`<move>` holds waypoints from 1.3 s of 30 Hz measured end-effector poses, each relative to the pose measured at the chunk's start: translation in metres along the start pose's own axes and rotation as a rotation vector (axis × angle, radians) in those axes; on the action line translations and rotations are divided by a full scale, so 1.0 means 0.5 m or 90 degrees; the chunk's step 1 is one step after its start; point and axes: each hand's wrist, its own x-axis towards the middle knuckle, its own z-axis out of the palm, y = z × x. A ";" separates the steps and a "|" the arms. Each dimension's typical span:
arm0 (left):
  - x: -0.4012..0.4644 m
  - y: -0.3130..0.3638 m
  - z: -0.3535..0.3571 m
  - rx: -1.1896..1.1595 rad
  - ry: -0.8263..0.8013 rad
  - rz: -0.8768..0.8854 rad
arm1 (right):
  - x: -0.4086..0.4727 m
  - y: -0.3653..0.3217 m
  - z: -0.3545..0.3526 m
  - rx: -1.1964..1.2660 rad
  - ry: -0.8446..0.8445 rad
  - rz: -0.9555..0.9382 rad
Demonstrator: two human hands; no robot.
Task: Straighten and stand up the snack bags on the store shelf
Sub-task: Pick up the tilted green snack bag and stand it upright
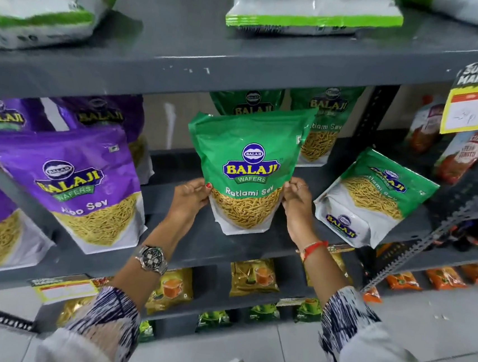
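Bare shelf gap between purple bag and green bag.

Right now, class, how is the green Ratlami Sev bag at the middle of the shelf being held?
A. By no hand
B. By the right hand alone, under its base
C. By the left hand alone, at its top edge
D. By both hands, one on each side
D: the left hand and right hand pinch opposite side edges of the upright Ratlami Sev bag, its base on the grey shelf.

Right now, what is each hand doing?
Left hand: closed on the left edge of the green Ratlami Sev bag.
Right hand: closed on the same bag's right edge.
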 end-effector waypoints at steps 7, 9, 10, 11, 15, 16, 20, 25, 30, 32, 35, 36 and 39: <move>-0.050 -0.029 0.056 -0.041 0.288 0.076 | -0.003 0.002 -0.025 -0.057 0.043 -0.074; -0.095 -0.041 0.100 -0.017 0.349 0.091 | -0.006 -0.008 -0.052 -0.067 0.106 -0.122; -0.116 -0.047 0.132 -0.019 0.340 0.094 | -0.007 -0.019 -0.073 -0.070 0.142 -0.146; -0.135 -0.050 0.165 -0.025 0.309 0.097 | -0.006 -0.028 -0.098 -0.075 0.181 -0.160; -0.155 -0.044 0.307 0.019 0.022 0.131 | 0.016 -0.058 -0.238 -0.071 0.415 -0.154; -0.142 -0.038 0.341 0.061 -0.048 0.153 | 0.018 -0.066 -0.277 -0.068 0.471 -0.151; -0.032 -0.018 0.445 0.237 -0.078 0.218 | 0.023 -0.061 -0.376 -0.035 0.518 -0.038; 0.114 0.019 0.540 0.403 -0.040 -0.055 | 0.031 -0.022 -0.459 0.089 0.330 0.241; 0.109 0.010 0.578 0.434 -0.202 -0.070 | 0.047 -0.017 -0.477 0.139 0.217 0.303; 0.112 0.003 0.575 0.420 -0.208 -0.060 | 0.052 -0.018 -0.477 0.138 0.200 0.318; 0.115 -0.011 0.558 0.391 -0.193 -0.161 | 0.045 -0.017 -0.492 0.135 0.183 0.306; 0.108 -0.017 0.552 0.370 -0.191 -0.204 | 0.039 -0.019 -0.500 0.130 0.173 0.298; 0.072 -0.033 0.544 0.288 -0.143 -0.267 | 0.027 -0.028 -0.522 0.172 0.144 0.322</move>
